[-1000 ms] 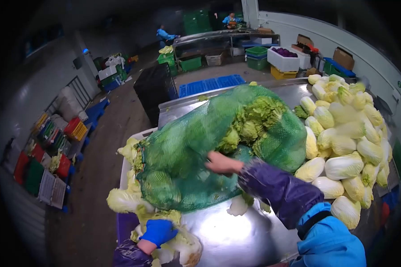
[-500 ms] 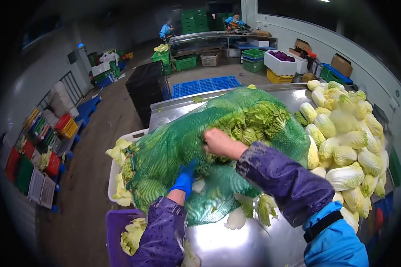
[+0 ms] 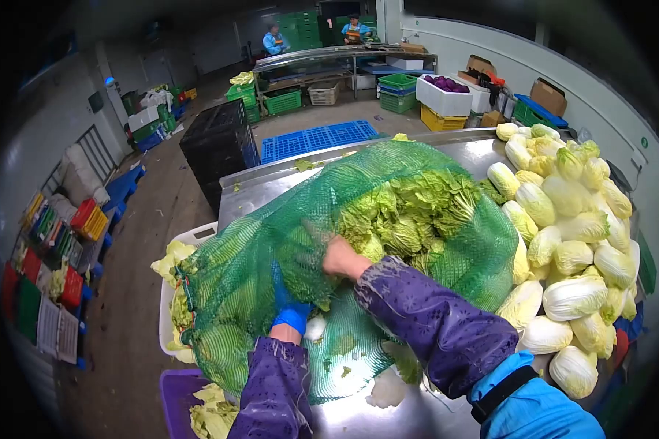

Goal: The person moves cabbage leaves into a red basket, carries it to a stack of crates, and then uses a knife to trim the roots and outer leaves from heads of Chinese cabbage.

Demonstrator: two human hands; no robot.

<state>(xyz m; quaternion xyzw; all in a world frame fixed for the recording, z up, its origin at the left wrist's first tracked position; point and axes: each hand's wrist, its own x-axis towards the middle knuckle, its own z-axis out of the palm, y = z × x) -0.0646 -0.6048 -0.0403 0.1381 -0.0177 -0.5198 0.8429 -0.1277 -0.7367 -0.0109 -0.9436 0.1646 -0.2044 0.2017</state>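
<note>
A large green mesh bag [image 3: 271, 241] full of leafy cabbage heads lies across the metal table. Loose green leaves [image 3: 410, 208] show through its wide opening. My right hand [image 3: 344, 257], bare and closed, grips the mesh at the left edge of this opening. Just to its left, my left hand [image 3: 290, 307] wears a blue glove and reaches under the mesh, its fingers stretched upward and partly veiled by the netting. A small white cabbage piece [image 3: 315, 328] lies beside the glove.
Trimmed napa cabbages [image 3: 575, 296] are piled on the right of the table [image 3: 359, 424]. A white crate [image 3: 170, 318] under the bag's left end and a purple crate [image 3: 174, 399] hold leaves. Black crates [image 3: 216, 146] stand beyond; two people in blue are at a far table.
My right hand has moved left and down with the mesh, and the bag's opening shows more leaves. The left glove now sits further under the netting. The head view has shifted.
</note>
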